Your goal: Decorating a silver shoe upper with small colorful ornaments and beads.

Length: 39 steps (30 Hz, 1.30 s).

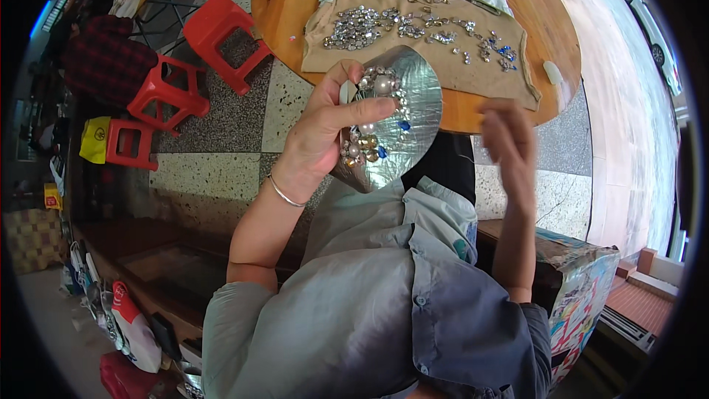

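One left hand [314,125] grips one silver piece [425,96] by its left side, thumb across the beadwork [371,142], before the near edge of the counter [282,29]. Judged good practice: brace the piece steadily, thumb pressing lightly and clear of the working spot. Count: two blue stones [405,125] visible on the piece; loose stones [354,28] on one cloth [491,87], too many to count. One right hand [511,133], blurred, fingers bent, stands apart; whether it holds anything cannot be told.

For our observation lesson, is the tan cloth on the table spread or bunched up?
Spread: the tan cloth lies broad and mostly flat on the wooden table, gems scattered over it.
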Tool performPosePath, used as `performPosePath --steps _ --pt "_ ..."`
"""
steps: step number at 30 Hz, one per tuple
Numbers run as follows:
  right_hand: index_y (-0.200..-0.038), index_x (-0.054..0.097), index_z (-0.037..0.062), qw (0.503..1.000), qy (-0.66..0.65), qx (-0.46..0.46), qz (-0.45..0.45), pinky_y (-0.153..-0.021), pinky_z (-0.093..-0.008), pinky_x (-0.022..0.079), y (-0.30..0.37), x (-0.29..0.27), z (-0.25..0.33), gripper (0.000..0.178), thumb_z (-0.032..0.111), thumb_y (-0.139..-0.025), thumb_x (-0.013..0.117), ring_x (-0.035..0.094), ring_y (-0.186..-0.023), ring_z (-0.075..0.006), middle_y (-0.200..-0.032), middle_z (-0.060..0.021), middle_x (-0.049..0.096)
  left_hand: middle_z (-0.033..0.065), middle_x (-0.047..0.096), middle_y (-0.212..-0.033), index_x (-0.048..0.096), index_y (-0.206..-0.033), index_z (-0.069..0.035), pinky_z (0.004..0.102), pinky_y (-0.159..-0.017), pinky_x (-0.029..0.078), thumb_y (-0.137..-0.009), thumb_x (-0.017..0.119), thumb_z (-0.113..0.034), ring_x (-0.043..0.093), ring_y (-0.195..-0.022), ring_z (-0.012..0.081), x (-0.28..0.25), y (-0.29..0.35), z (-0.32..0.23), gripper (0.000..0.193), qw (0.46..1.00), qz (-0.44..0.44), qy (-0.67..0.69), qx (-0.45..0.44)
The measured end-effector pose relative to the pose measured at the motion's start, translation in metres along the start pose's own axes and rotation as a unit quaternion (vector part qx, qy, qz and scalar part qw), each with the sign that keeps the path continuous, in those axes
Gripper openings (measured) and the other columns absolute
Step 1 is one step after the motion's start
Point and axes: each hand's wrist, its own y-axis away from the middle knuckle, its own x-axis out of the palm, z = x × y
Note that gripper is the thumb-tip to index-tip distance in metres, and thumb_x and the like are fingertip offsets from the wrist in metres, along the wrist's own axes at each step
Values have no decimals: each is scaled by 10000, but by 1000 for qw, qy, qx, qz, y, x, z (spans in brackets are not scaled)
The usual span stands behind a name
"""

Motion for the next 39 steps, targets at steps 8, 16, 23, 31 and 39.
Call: performPosePath --steps 8,16,23,31,39 --pt "-994 554 -27 983 -139 -55 104 -623 -168 393 -4 53 -11 161 -6 -875 447 469 -704 -28 -814 14 547 111 591 -895 396 -855 -112 276 -700 519 -721 618 80 615 -801 185 2 -1 6 323 999 -3 31 -29" --pt "-1012 546 -37 981 -133 -102 94 -713 -174 394 -4 63 -23 169 -8 -879 445 487 -805 -38 -884 -5 549 96 589 -896 407 -856 -112 271 -676 514 -743 598 64 608 -797 165 -5 1 8 283 997 13 54 -55" --pt "-994 539 -19 976 -188 -92 60 -729 -181 394 2 75 -29 158 -22 -873 438 489 -823 -42 -913 -7 552 70 588 -926 469 -929 -101 271 -715 494 -751 607 22 598 -806 154 -8 5 10 256 987 6 101 -124" --pt "-1042 487 0 978 -174 -115 28 -763 -200 410 13 88 -22 200 -48 -849 465 499 -841 -52 -955 -4 543 56 602 -835 452 -814 -104 265 -652 510 -733 634 38 611 -732 150 -14 8 22 245 972 -14 152 -181" --pt "-1111 436 -1 981 -165 -103 -17 -792 -220 409 12 91 -22 311 -60 -814 508 501 -857 -73 -927 5 527 86 596 -834 400 -794 -111 282 -599 515 -701 657 52 610 -714 156 -6 11 22 319 993 -55 64 -83"
